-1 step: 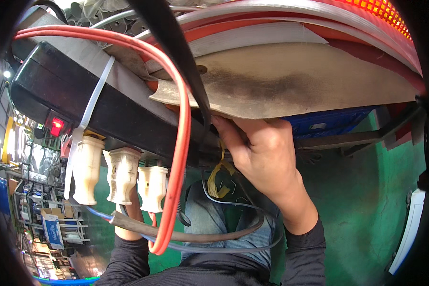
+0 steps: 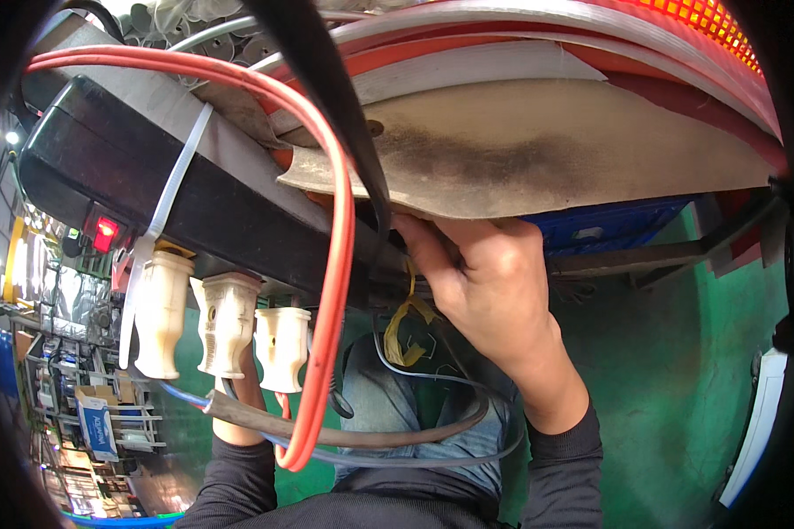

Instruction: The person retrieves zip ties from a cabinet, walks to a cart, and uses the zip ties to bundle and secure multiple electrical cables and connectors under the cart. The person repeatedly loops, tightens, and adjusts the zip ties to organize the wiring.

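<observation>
My right hand reaches up beneath the edge of a worn beige board. Its fingers are bent and closed, with the thumb tip beside the lower end of a black strap; whatever they pinch is hidden under the board. My left hand is concealed behind a long black power strip and its plugs, and only the left wrist and sleeve show below. Three cream plugs hang from the strip. A white cable tie wraps it, and a switch glows red.
A red cable loop hangs in front of the strip. Grey cable and a yellow tie dangle above my knees. Beneath the board is a blue crate. Shelving with boxes stands at the left, over a green floor.
</observation>
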A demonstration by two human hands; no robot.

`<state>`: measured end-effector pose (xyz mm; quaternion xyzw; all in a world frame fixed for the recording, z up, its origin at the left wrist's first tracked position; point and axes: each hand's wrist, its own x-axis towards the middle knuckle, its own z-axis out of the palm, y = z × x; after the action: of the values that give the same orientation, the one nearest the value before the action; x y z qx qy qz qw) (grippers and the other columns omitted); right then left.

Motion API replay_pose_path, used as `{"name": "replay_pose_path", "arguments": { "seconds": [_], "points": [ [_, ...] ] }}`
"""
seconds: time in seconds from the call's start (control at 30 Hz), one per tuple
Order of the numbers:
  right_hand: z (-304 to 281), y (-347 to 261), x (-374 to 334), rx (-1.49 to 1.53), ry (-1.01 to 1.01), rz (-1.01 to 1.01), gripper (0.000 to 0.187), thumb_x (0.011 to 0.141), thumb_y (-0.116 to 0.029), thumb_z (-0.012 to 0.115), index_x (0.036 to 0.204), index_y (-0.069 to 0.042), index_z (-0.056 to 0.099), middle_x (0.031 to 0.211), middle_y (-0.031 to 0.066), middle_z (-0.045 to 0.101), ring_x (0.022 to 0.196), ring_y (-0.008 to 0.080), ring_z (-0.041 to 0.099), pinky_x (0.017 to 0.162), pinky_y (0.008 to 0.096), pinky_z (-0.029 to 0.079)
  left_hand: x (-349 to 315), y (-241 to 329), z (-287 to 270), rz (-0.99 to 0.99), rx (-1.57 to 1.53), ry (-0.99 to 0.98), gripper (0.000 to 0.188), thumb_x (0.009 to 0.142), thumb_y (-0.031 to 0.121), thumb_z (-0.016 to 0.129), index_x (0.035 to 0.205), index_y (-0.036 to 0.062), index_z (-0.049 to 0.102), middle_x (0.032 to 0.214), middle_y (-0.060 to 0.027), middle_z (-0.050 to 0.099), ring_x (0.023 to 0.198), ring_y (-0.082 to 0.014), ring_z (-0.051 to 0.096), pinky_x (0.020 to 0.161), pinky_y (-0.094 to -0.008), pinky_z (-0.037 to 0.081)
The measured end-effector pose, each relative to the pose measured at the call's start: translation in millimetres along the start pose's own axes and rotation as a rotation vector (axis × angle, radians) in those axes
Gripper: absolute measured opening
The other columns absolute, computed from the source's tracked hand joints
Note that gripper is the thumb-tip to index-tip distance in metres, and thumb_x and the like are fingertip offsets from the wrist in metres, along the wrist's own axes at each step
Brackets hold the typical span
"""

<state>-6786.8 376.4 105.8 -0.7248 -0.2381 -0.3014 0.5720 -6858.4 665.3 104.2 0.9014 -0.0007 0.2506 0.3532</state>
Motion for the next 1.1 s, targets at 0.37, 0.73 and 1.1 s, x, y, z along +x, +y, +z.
{"name": "replay_pose_path", "arguments": {
  "seconds": [0.37, 0.73, 1.1],
  "points": [
    [-6, -4, 1, -0.048, -0.027, 0.092, 0.014, 0.075, -0.005, 0.067, 0.089, -0.006, 0.066, 0.078, 0.0144, 0.066, 0.067, 0.0305, 0.065, 0.056, 0.0356, 0.050, 10, 22, 24, 0.072, -0.090, 0.086, 0.012, 0.080, 0.004, 0.063, 0.091, -0.0021, 0.062, 0.075, -0.0010, 0.058, 0.067, -0.0067, 0.052, 0.061, -0.0213, 0.042],
    [-33, -22, -4, -0.079, -0.052, 0.140, 0.009, 0.079, -0.002, 0.064, 0.087, -0.001, 0.063, 0.079, 0.0127, 0.066, 0.068, 0.0261, 0.066, 0.061, 0.0293, 0.050, -7, 63, -40, 0.059, -0.195, 0.125, 0.010, 0.083, -0.004, 0.062, 0.092, -0.0017, 0.066, 0.079, 0.0013, 0.056, 0.070, -0.0036, 0.049, 0.062, -0.0158, 0.037],
    [-37, -19, -11, -0.182, -0.165, 0.212, 0.011, 0.080, -0.003, 0.063, 0.090, 0.003, 0.065, 0.065, 0.0123, 0.062, 0.055, 0.0157, 0.060, 0.053, 0.0287, 0.046, -26, 61, -29, -0.307, -0.358, -0.037, 0.012, 0.087, 0.010, 0.060, 0.095, 0.0029, 0.066, 0.078, 0.0010, 0.061, 0.065, -0.0032, 0.050, 0.057, -0.0164, 0.039]
  ]
}}
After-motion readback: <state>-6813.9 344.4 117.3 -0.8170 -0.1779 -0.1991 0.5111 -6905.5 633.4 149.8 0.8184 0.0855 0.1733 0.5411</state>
